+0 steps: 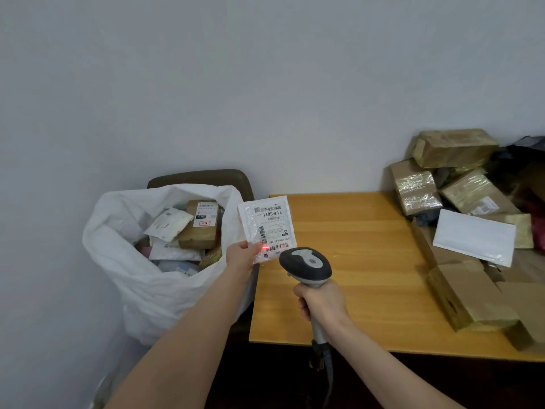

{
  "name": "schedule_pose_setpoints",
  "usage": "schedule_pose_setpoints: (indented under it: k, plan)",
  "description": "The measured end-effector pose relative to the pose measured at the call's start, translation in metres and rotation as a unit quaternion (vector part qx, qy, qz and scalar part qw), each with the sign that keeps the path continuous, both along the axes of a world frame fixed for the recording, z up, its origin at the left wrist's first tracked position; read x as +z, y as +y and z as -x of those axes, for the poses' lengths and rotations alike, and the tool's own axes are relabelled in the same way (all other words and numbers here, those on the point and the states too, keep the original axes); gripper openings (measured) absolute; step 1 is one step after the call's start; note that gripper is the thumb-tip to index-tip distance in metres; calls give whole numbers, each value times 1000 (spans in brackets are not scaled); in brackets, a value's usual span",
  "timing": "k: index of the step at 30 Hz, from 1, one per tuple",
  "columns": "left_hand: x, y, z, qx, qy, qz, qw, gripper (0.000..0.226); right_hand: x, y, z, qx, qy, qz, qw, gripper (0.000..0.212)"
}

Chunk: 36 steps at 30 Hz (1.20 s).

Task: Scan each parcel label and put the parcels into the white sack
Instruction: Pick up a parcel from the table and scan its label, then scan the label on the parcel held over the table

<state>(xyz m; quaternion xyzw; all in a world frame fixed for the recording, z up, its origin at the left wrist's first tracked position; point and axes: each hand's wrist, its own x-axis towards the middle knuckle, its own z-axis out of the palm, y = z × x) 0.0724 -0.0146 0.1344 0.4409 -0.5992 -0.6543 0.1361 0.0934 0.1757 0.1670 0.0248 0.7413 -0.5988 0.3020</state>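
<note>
My left hand (240, 256) pinches the lower left corner of a small white parcel bag (265, 225), held upright over the table's left edge with its label facing me. My right hand (321, 302) grips the handle of a grey and black barcode scanner (306, 265), whose head sits just below and right of the parcel. A red scan spot glows on the barcode at the label's bottom. The white sack (124, 261) stands open at the left, holding several parcels, among them a brown box (200, 228) and white mailers.
A wooden table (354, 261) lies ahead. A heap of brown taped boxes (454, 149) and a white padded mailer (474, 237) fills its right side. A dark chair back (206, 177) rises behind the sack. The scanner cable hangs off the table's front edge.
</note>
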Motion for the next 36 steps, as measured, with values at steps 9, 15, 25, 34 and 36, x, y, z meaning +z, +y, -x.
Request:
schedule_pose_setpoints:
  k: [9,15,25,34,36]
  plan:
    - [9,-74,-23,38,3,1,999,13,19,-81,30,31,15,73,997,16]
    - [13,-179,-31,10,-69,176,982,8,14,-171,62,15,-9,78,997,14]
    - [-7,-289,-15,-336,-396,399,756,30,-20,-259,92,2,-48,32,998,5]
    - [-4,-235,73,-320,-272,481,770,23,-20,-229,122,-115,-115,59,985,3]
    - [-3,-206,96,-340,-240,492,764,27,-17,-208,129,-151,-138,84,975,5]
